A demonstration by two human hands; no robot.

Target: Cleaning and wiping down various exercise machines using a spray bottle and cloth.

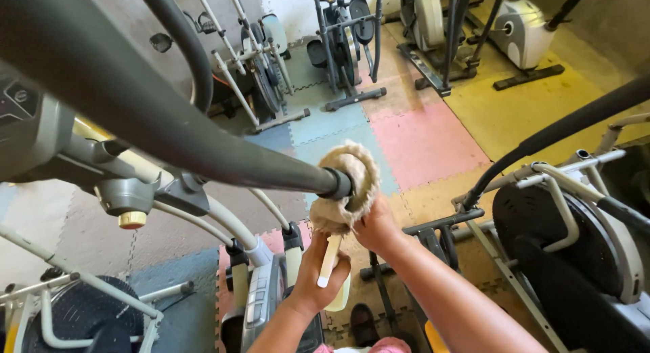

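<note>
The space above the right hand (376, 226) is blocked by the thick dark handlebar (169, 116), whose end is covered by the beige cloth (351, 180). To the right, a curved black bar (542, 140) and a grey flywheel machine (575, 251) are standing near. Open room is seen between them, over the coloured foam floor tiles (426, 143). Below the left hand (318, 272), a white machine column (261, 292) is placed close.

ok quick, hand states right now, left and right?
Left hand: closed around a spray bottle with a white trigger.
Right hand: closed on a beige cloth, pressing it over the end of the dark handlebar.
</note>
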